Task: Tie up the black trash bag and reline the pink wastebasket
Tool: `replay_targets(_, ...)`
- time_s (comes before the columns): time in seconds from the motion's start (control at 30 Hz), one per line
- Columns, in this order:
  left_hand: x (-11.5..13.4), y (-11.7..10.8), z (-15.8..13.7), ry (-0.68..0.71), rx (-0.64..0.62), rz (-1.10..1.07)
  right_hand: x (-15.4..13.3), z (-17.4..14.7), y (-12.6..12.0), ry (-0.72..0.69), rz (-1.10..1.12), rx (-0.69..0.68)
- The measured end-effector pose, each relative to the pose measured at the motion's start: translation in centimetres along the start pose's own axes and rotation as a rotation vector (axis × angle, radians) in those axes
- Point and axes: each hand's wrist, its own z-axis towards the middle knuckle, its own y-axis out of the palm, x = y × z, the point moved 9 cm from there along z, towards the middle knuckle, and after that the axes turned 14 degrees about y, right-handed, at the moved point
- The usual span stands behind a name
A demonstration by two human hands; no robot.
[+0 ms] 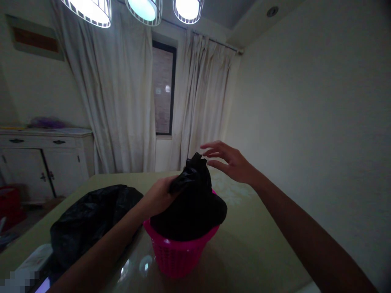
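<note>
A pink plastic basket (179,256) with slotted sides stands on the table in front of me. Bunched up in its mouth is a black plastic bag (192,211), its gathered top rising above the rim. My left hand (160,197) grips the bag's left side near the top, the fingertips hidden behind the plastic. To the right of the gathered top, my right hand (227,160) hovers with fingers stretched out and apart, holding nothing. What lies inside the bag cannot be seen.
Another black plastic bag (91,219) lies left of the basket on the pale, glossy table (250,244). A white object (38,256) sits at the table's near left. Beyond stand a white cabinet (61,162) and curtains (122,101); a wall (314,101) borders the right. Lamps (145,10) hang overhead.
</note>
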Motion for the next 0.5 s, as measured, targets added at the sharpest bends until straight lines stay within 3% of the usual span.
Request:
replay_targets(0.07,-0.2,-0.7,0.0,0.013,0.054,0.012,2.4,-0.7,-0.3,0.105,0.196,-0.036)
replay_targets(0.13,-0.1,-1.6,-0.1,0.031,0.142,-0.01,5.4,-1.0,1.2,0.269,0.271,-0.111)
replay_targets(0.27,0.0,-1.2,-0.2,0.011,0.191,-0.222,7.4,-0.7,8.5,0.465,0.487,-0.282)
replay_targets(0.33,-0.1,-0.5,-0.3,-0.026,0.213,-0.413,7.2,0.5,11.4,0.507,0.685,-0.188)
replay_targets(0.4,-0.4,-0.6,-0.5,-0.071,0.317,-0.596,8.0,1.4,13.1,0.592,0.892,0.008)
replay_targets(0.5,-1.0,-1.8,-1.1,-0.114,0.47,-0.62,9.5,2.0,14.2,0.718,0.959,0.195)
